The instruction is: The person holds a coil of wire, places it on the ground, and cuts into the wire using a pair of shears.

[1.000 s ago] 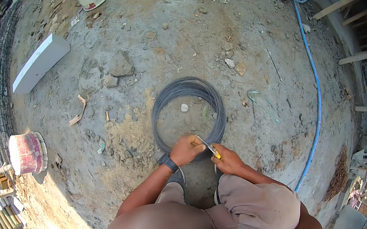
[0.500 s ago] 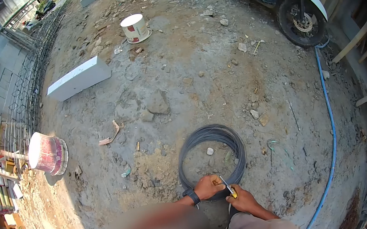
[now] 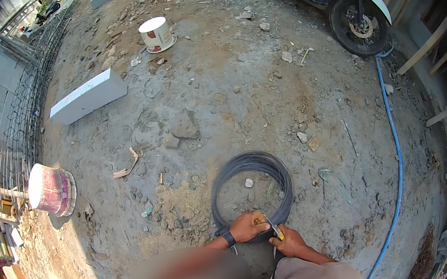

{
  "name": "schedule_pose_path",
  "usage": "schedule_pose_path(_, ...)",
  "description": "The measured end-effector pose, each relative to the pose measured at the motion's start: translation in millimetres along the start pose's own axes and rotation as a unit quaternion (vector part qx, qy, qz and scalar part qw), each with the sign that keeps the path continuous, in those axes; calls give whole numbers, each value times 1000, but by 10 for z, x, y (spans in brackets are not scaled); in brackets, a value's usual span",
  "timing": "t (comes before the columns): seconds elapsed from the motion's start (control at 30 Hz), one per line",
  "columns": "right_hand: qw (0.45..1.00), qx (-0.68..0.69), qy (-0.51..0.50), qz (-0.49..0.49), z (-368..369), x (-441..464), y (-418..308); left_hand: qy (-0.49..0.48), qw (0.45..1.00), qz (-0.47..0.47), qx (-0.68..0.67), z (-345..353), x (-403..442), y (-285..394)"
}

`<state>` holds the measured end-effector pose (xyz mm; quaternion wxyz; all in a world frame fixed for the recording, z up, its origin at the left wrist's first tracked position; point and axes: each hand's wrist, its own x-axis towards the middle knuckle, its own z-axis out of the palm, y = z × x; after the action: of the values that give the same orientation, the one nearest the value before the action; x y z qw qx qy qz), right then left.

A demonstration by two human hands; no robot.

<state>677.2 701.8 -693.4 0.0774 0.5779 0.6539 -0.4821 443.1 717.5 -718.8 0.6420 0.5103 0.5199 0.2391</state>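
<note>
A coil of thin dark wire (image 3: 221, 178) lies on the ground just in front of me. My left hand (image 3: 249, 226), with a dark watch on its wrist, is over the coil's near side, its fingers pinched together. Whatever is between those fingertips is too small to make out. My right hand (image 3: 292, 241) grips a slim metal tool with a yellow handle (image 3: 279, 236); its exact kind does not show. The tool's metal end points up and left, close to the left fingertips. Part of my left arm is blurred.
A blue hose (image 3: 398, 156) runs along the right, near a parked motorbike (image 3: 358, 23). To the left are a pale block (image 3: 88, 98), a pinkish bucket (image 3: 52, 190) and wire mesh (image 3: 23, 118). A white bucket (image 3: 158, 35) stands farther off. Stones (image 3: 183, 126) dot the ground.
The view has shifted slightly, so the scene sits a little farther left. Both hands stay at the coil's near side, and the tool's metal end now tilts more to the left.
</note>
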Motion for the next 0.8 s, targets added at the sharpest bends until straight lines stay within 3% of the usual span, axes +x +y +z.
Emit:
schedule_pose_path(0.1, 998, 33, 25, -42, -13, 42, 44, -53, 990, 5, -129, -27, 9, 26)
schedule_pose_path(0.3, 997, -56, 3, -61, -375, 69, -118, -30, 982, 6, -187, -35, 64, 80)
schedule_pose_path(0.5, 999, 10, -9, -45, -275, 38, -28, -4, 997, -10, -71, 5, -30, 198)
schedule_pose_path(0.8, 998, -7, -56, -17, -338, 27, -85, 38, 998, 14, -53, 27, -112, 385)
